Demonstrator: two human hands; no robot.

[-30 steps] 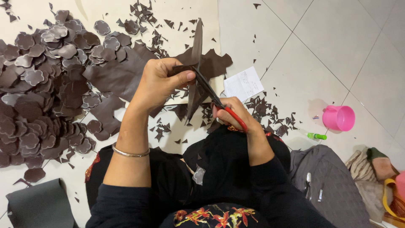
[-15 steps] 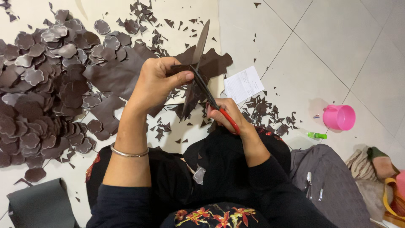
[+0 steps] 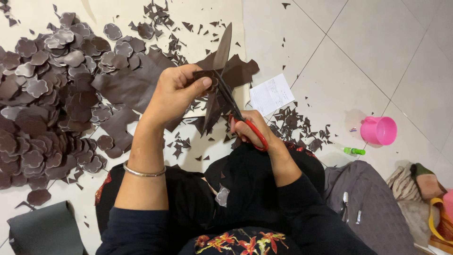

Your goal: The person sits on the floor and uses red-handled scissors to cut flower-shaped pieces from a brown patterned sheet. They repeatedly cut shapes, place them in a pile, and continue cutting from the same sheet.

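Leather piece (image 3: 213,101): dark brown, thin, irregular, scissor-cut edges.

A white rectangular printed slip (image 3: 271,94) lies flat on the pale floor tiles, just right of the cream sheet, amid dark brown scraps.

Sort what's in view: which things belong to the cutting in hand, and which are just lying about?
In use: left hand, dark brown strip, right hand, red-handled scissors, pile of cut flower shapes, offcut scraps.
Lying about: pink cup, white paper slip, green marker, grey cloth.
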